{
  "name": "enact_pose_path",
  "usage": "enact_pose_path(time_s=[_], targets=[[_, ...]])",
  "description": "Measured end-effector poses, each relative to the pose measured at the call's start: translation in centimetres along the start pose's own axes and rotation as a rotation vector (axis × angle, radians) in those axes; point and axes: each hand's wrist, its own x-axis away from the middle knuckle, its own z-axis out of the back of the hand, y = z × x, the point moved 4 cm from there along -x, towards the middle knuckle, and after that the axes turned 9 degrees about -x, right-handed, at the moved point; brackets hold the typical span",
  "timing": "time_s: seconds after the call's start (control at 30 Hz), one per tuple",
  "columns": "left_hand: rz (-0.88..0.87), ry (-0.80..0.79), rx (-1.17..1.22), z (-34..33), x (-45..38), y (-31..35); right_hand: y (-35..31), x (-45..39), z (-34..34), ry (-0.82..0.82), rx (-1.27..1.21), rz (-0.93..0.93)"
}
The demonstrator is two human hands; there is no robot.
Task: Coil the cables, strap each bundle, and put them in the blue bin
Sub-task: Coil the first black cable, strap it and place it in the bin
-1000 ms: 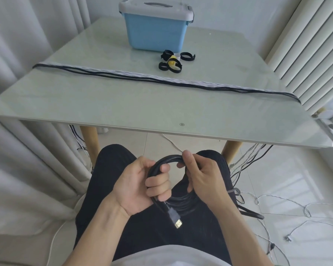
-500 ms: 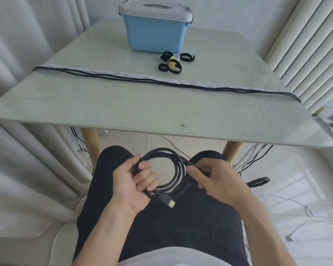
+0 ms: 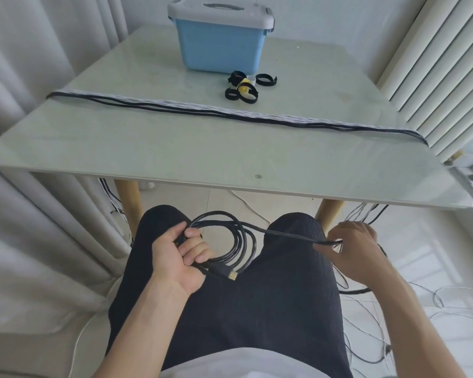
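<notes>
Over the lap, the left hand (image 3: 181,257) grips a black cable coil (image 3: 231,245), while the right hand (image 3: 351,248) pinches its loose run, pulled out sideways. More cables (image 3: 230,114) lie across the tabletop (image 3: 175,154), straps (image 3: 243,88) beside the lidded blue bin (image 3: 220,47).

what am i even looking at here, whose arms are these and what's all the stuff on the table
This picture comes from a camera worn on a person's head, looking down at their own bare arms and lap; there is no machine. The left hand grips a coiled black cable with a gold-tipped plug. The right hand pinches the cable's loose stretch, pulled out to the side. Ahead is a pale glass-topped table. On it stand a blue plastic bin with a grey lid, closed, a little cluster of black looped straps with a yellow bit among them, and a long bundle of black and white cables laid straight across. More cables trail on the floor.
</notes>
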Motion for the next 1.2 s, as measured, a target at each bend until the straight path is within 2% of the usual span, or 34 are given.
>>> enact_pose_path(time_s=[0.07,0.23,0.3,0.33,0.37,0.43,0.47,0.53,0.63,0.7,0.83,0.87,0.97,1.07,1.1,1.2], targets=[[0.060,-0.015,-0.049,0.2,-0.2,-0.3,1.7,-0.1,-0.5,0.060,-0.077,-0.016],[0.053,0.003,-0.094,1.3,-0.7,1.0,7.0,0.3,-1.2,0.123,-0.160,-0.366],[0.050,0.001,-0.084,1.8,-1.0,1.7,9.2,0.7,-1.6,0.112,-0.551,-0.510],[0.053,0.004,-0.077,2.0,-1.0,1.8,9.9,1.0,-2.0,0.053,-0.789,-0.563],[0.053,0.013,-0.067,2.3,-1.2,1.8,10.0,1.5,-2.3,-0.045,-0.983,-0.596],[0.047,0.044,-0.036,2.6,-1.4,1.8,9.8,2.7,-2.0,-0.239,-1.167,-0.592],[0.045,0.055,-0.017,2.7,-1.5,2.0,10.2,3.0,-1.5,-0.276,-1.184,-0.560],[0.048,0.062,0.008,2.7,-1.5,2.1,11.2,3.2,-0.2,-0.179,-1.078,-0.500],[0.048,0.078,-0.001,2.5,-1.6,1.5,12.1,2.7,2.2,0.205,-0.653,-0.405],[0.031,0.092,0.009,2.4,-1.8,1.3,12.7,2.5,2.7,0.380,-0.580,-0.440],[0.034,0.117,0.014,3.0,-2.0,1.7,14.9,2.7,0.1,0.404,-0.383,-0.636],[0.040,0.112,-0.008,3.1,-2.0,1.5,15.2,2.7,-1.1,0.392,-0.402,-0.688],[0.034,0.091,-0.063,2.8,-2.0,1.0,16.2,3.4,-5.5,0.260,-0.743,-0.890],[0.016,0.090,-0.073,2.9,-2.2,1.5,17.0,3.5,-7.4,0.210,-0.948,-0.840],[0.014,0.093,-0.074,3.1,-2.2,1.6,17.2,3.3,-7.1,0.264,-0.989,-0.825],[0.013,0.093,-0.091,3.5,-2.3,1.3,16.0,3.6,-4.4,0.635,-1.011,-0.861]])
